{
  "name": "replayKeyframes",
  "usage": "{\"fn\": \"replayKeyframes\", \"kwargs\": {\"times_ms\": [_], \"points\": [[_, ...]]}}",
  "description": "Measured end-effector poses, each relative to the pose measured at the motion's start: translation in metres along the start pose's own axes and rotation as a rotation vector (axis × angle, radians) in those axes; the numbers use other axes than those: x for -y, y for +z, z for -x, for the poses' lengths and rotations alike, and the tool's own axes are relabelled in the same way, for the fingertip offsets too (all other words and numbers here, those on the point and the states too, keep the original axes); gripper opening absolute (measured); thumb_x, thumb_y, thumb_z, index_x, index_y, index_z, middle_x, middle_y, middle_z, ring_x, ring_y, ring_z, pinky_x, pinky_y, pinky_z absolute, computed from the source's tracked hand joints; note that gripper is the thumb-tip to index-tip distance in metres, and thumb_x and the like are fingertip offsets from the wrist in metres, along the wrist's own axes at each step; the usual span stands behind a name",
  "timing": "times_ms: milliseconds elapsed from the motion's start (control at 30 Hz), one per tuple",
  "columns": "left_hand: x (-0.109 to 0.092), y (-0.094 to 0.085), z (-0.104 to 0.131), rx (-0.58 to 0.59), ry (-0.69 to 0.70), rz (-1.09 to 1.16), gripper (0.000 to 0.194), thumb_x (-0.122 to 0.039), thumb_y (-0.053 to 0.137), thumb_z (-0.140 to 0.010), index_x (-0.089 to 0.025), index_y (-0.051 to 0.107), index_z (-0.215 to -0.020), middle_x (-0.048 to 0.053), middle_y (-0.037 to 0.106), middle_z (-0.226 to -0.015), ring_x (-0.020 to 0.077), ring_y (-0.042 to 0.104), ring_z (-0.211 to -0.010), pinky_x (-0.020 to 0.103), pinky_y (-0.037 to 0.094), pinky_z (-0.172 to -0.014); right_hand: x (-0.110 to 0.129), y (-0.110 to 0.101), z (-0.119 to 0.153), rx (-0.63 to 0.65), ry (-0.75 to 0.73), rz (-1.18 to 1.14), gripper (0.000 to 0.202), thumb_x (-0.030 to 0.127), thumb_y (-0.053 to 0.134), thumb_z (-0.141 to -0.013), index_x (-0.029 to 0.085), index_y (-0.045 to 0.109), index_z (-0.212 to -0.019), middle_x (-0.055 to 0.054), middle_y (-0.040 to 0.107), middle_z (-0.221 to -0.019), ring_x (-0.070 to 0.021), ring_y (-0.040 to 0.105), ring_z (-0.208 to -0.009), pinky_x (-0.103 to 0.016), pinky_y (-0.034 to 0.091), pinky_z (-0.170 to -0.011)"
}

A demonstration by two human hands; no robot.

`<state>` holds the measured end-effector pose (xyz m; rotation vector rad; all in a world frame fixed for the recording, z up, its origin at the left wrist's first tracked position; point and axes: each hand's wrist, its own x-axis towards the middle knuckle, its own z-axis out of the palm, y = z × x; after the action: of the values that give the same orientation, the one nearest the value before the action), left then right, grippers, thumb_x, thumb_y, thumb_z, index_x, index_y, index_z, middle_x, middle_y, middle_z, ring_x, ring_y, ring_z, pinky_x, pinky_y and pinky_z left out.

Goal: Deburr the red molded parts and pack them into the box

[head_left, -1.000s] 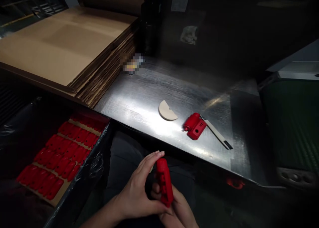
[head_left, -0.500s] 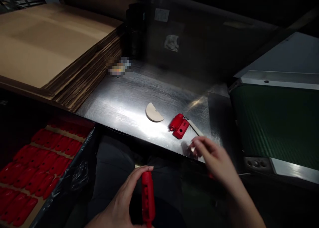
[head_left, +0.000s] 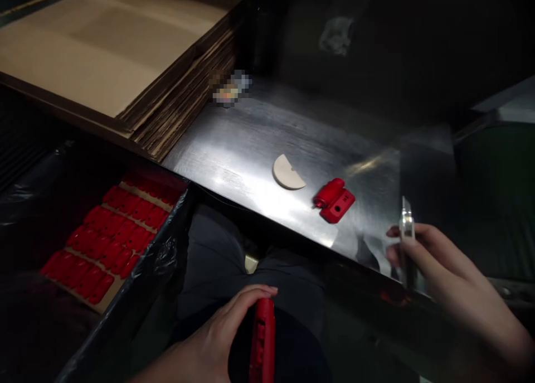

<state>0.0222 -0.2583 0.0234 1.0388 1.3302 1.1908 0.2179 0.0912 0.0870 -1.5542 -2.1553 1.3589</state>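
My left hand (head_left: 221, 327) grips a long red plastic part (head_left: 263, 338) upright at the bottom of the view, thumb and fingers at its two ends. Off to the right, my right hand (head_left: 434, 266) is closed on a utility knife (head_left: 406, 224), its blade pointing up and away from me. On the metal table lies a red plastic piece (head_left: 334, 200) with a rounded barrel and a flat base with a hole. To its left rests a pale half-disc (head_left: 288, 173) with a small notch in its straight edge.
A tall stack of cardboard sheets (head_left: 125, 43) stands on the left. Below it, a plastic-lined box (head_left: 106, 310) holds rows of red parts (head_left: 121, 227) between cardboard strips. A metal table (head_left: 251, 132) spans the middle, and a green conveyor belt (head_left: 501, 165) is at the right.
My right hand has picked up the knife that lay beside the red piece and moved right with it. The left hand still holds the red part. The whole view has shifted.
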Motion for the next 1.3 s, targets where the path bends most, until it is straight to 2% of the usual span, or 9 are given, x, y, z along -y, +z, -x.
{"fn": "replayKeyframes", "kwargs": {"times_ms": [67,167,267,333,433,600,867,1167,1300], "points": [[-0.001,0.001,0.004,-0.001,0.009,-0.001,0.117,-0.027,0.098,-0.067,-0.026,0.033,-0.164,0.019,0.042,-0.168,0.0411,0.045,-0.155,0.05,0.04,-0.129,-0.007,0.015,0.033,0.126,-0.014,-0.099,0.055,0.074,0.068,-0.089,0.032,0.065,-0.124,-0.007,0.07,-0.085,-0.0248,0.065,-0.065,-0.035,0.054,-0.055],[-0.002,0.001,0.008,0.006,0.018,-0.009,0.119,-0.022,0.096,-0.064,-0.029,0.032,-0.163,0.017,0.045,-0.164,0.0397,0.049,-0.151,0.05,0.043,-0.127,-0.008,0.05,0.073,0.417,-0.104,-0.027,0.048,0.072,0.062,-0.096,0.031,0.073,-0.12,-0.01,0.077,-0.106,-0.0292,0.075,-0.093,-0.034,0.06,-0.073],[-0.004,0.0,0.01,0.019,0.011,-0.03,0.116,-0.023,0.096,-0.066,-0.029,0.032,-0.163,0.017,0.048,-0.161,0.0391,0.051,-0.149,0.05,0.045,-0.126,0.003,0.081,0.096,0.741,-0.135,0.074,0.04,0.062,0.048,-0.109,0.03,0.071,-0.101,-0.004,0.076,-0.094,-0.024,0.073,-0.09,-0.031,0.057,-0.079],[-0.004,0.0,0.012,0.024,0.021,-0.051,0.116,-0.024,0.095,-0.068,-0.03,0.03,-0.164,0.016,0.047,-0.162,0.0392,0.05,-0.15,0.05,0.044,-0.126,0.012,0.094,0.103,0.817,-0.166,0.097,0.038,0.057,0.042,-0.113,0.03,0.067,-0.099,-0.001,0.075,-0.095,-0.0217,0.072,-0.09,-0.031,0.054,-0.082],[-0.003,0.001,0.014,0.023,0.022,-0.09,0.117,-0.028,0.096,-0.071,-0.031,0.026,-0.165,0.017,0.046,-0.163,0.0398,0.048,-0.151,0.052,0.043,-0.127,0.024,0.104,0.106,0.871,-0.238,0.104,0.033,0.052,0.039,-0.115,0.033,0.065,-0.108,0.001,0.075,-0.106,-0.02,0.071,-0.093,-0.031,0.05,-0.083],[-0.002,0.004,0.013,-0.007,0.035,-0.11,0.118,-0.032,0.096,-0.071,-0.03,0.024,-0.164,0.017,0.046,-0.16,0.039,0.05,-0.149,0.05,0.046,-0.124,0.035,0.113,0.101,0.911,-0.274,0.18,0.038,0.049,0.036,-0.117,0.031,0.065,-0.102,0.003,0.074,-0.097,-0.0169,0.069,-0.08,-0.032,0.043,-0.072],[-0.001,0.005,0.013,-0.049,0.032,-0.08,0.112,-0.03,0.094,-0.07,-0.028,0.029,-0.162,0.016,0.049,-0.158,0.0375,0.052,-0.146,0.048,0.046,-0.123,0.038,0.121,0.096,0.901,-0.333,0.251,0.044,0.052,0.033,-0.115,0.03,0.071,-0.107,-0.002,0.074,-0.093,-0.0215,0.071,-0.077,-0.033,0.048,-0.067],[-0.001,0.003,0.011,-0.047,0.055,-0.079,0.113,-0.028,0.093,-0.072,-0.032,0.027,-0.163,0.014,0.049,-0.158,0.0353,0.052,-0.146,0.046,0.045,-0.124,0.038,0.12,0.101,0.841,-0.372,0.215,0.038,0.042,0.04,-0.115,0.028,0.074,-0.107,-0.003,0.075,-0.092,-0.0195,0.072,-0.075,-0.03,0.05,-0.067],[-0.002,0.004,0.013,-0.046,0.046,-0.088,0.112,-0.028,0.093,-0.072,-0.028,0.028,-0.163,0.017,0.048,-0.158,0.038,0.05,-0.147,0.05,0.046,-0.123,0.038,0.12,0.101,0.844,-0.378,0.212,0.037,0.042,0.04,-0.115,0.028,0.074,-0.109,-0.003,0.075,-0.093,-0.0195,0.072,-0.075,-0.03,0.05,-0.067]]}}
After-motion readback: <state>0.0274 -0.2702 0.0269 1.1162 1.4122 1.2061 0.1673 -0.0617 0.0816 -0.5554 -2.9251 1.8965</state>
